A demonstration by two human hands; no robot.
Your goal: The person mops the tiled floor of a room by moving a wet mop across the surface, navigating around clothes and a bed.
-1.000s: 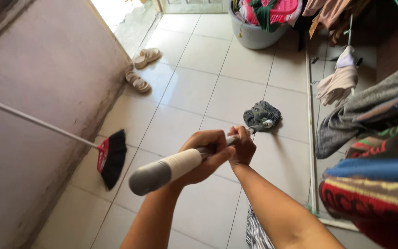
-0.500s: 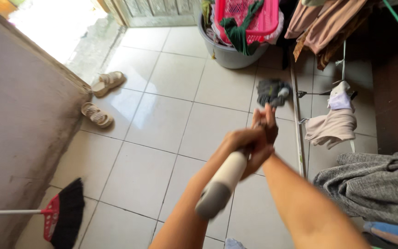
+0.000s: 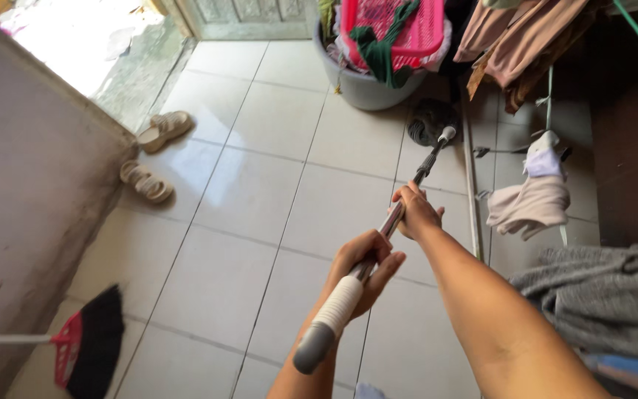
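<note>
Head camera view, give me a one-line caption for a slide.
Both hands, left hand and right hand, grip a mop on white floor tiles.

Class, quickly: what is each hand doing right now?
Left hand: closed around the long metal mop handle, just above its white grip.
Right hand: closed on the same handle, further down.

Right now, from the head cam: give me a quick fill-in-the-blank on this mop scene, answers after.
1. Both hands grip the handle of a ____, whose head rests on the tiled floor.
2. The left hand holds the handle nearer the grey end cap than the ____ hand does.
3. A pair of sandals lies by the wall, and a red and black ____ leans there too.

Answers: mop; right; broom
</note>
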